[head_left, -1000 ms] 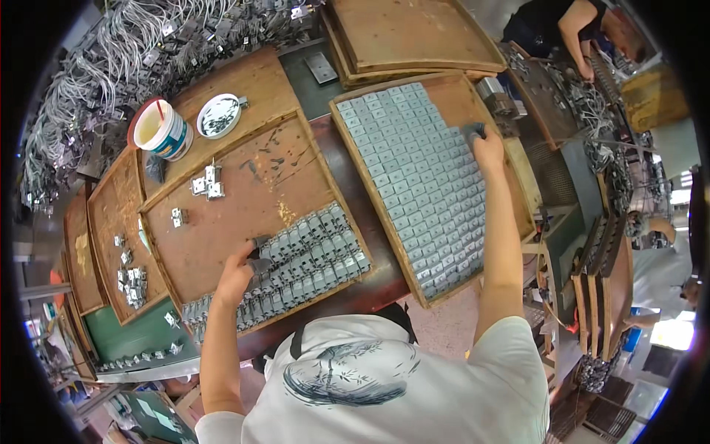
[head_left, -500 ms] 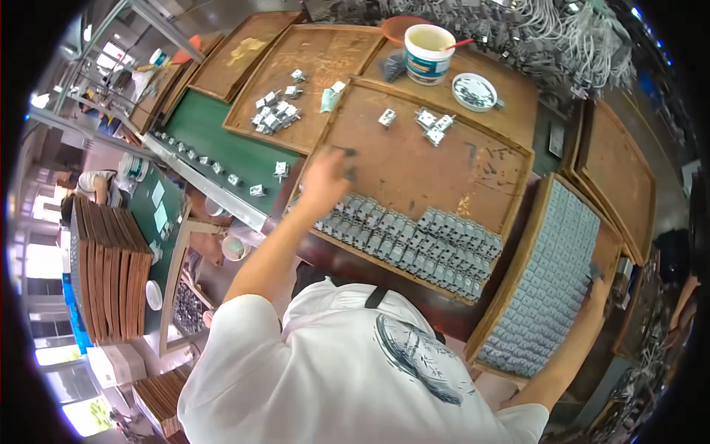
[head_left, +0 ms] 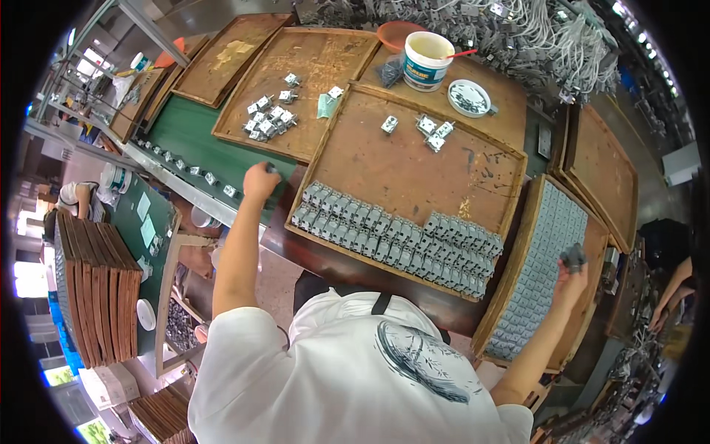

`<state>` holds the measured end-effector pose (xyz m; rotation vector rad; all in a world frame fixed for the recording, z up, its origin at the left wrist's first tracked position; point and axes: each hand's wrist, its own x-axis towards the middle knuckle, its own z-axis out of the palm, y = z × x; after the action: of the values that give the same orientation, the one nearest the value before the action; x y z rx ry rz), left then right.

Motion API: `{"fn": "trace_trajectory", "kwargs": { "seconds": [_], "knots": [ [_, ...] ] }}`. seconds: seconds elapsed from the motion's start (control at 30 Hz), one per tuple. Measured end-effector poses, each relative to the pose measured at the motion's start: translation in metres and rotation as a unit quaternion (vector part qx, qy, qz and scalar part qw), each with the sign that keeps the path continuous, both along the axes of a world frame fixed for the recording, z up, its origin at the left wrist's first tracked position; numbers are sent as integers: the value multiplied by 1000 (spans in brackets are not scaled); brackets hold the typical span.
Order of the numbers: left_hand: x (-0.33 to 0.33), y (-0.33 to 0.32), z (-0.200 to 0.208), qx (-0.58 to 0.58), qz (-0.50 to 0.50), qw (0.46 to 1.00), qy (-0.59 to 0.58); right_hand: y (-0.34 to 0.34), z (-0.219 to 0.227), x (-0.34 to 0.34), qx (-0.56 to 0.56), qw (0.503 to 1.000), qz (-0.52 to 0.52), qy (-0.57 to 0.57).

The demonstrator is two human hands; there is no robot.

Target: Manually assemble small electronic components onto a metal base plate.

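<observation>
My left hand [head_left: 259, 181] is closed in a fist around a small grey part, held over the edge of the green belt [head_left: 188, 137], left of the middle wooden tray [head_left: 414, 174]. Rows of grey parts [head_left: 392, 237] line that tray's near side. My right hand [head_left: 572, 266] grips a grey part just above the right tray [head_left: 518, 222], which is packed with flat rows of grey parts [head_left: 543, 251].
Small metal parts lie in a tray [head_left: 270, 115] beyond the belt and along the belt itself. A cup [head_left: 427, 61], a dish [head_left: 469, 98] and a heap of wired parts [head_left: 532, 37] stand at the back. Stacked wooden trays [head_left: 96, 288] sit at left. Another person's arm [head_left: 669, 277] works at right.
My left hand left the rows of grey parts in the middle tray and reached left to the green belt. My right hand stayed at the right tray. The view has swung round.
</observation>
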<state>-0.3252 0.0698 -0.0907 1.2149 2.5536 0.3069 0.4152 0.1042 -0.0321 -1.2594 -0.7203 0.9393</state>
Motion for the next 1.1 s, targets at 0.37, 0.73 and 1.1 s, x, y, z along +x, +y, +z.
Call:
{"fn": "trace_trajectory", "kwargs": {
  "seconds": [0.37,0.73,1.1],
  "knots": [
    [203,2,108,282,-75,615,-733,-22,43,-162,48,989,112,-87],
    [319,-18,132,151,-292,626,-707,-70,99,-203,135,831,246,-480],
    [349,-23,121,117,-270,658,-693,-80,94,-181,117,810,253,-516]
  ]
}}
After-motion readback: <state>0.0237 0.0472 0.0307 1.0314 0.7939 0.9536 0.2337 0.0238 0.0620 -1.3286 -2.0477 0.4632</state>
